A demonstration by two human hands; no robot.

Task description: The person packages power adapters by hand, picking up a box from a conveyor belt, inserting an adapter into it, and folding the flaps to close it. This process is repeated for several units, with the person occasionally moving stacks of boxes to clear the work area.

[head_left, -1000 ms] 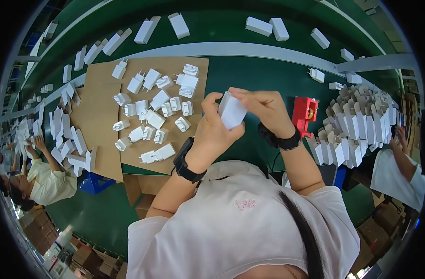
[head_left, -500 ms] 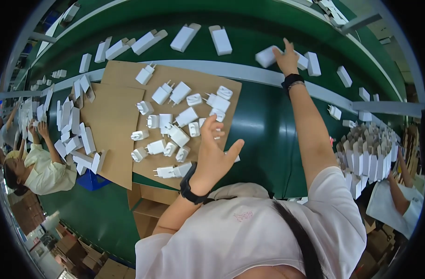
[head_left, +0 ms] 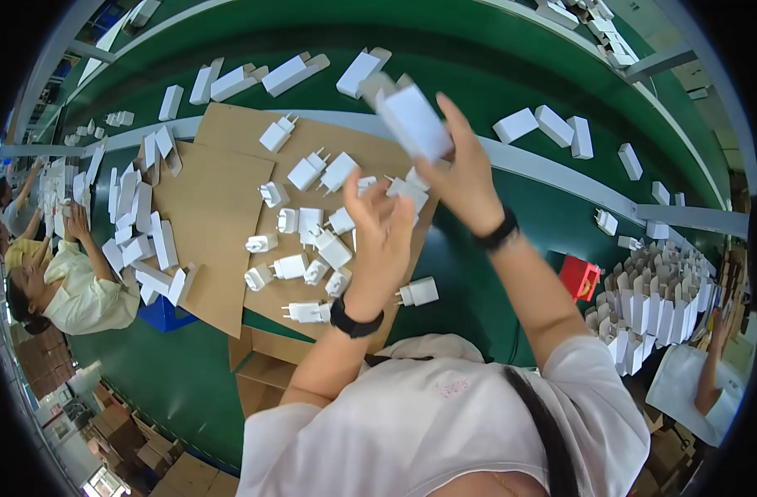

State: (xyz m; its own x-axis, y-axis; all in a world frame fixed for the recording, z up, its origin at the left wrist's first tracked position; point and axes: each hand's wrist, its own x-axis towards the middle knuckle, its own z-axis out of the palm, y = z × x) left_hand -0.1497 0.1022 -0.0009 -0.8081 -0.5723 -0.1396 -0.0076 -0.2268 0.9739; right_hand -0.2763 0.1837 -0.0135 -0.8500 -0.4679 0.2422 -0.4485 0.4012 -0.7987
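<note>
My right hand (head_left: 465,178) grips a white carton (head_left: 413,123) with its flap raised, between thumb and fingers, above the far edge of the work table. My left hand (head_left: 377,240) is over the cardboard sheet (head_left: 229,248), fingers loosely bent and apart, with nothing seen in it. Around and under it lie several white plug chargers (head_left: 331,247), some partly hidden by the hand. One charger (head_left: 420,291) rests on the green table to the right of the left wrist.
White cartons (head_left: 296,74) lie along the green belt (head_left: 445,58) at the back. Upright open cartons (head_left: 660,290) crowd the right, near a red object (head_left: 579,277). More cartons (head_left: 130,215) are piled at left. Co-workers (head_left: 80,290) work on both sides.
My right hand has moved left from the cartons at the back right and now holds an open carton. My left hand has shifted slightly up. The view has turned a little.
</note>
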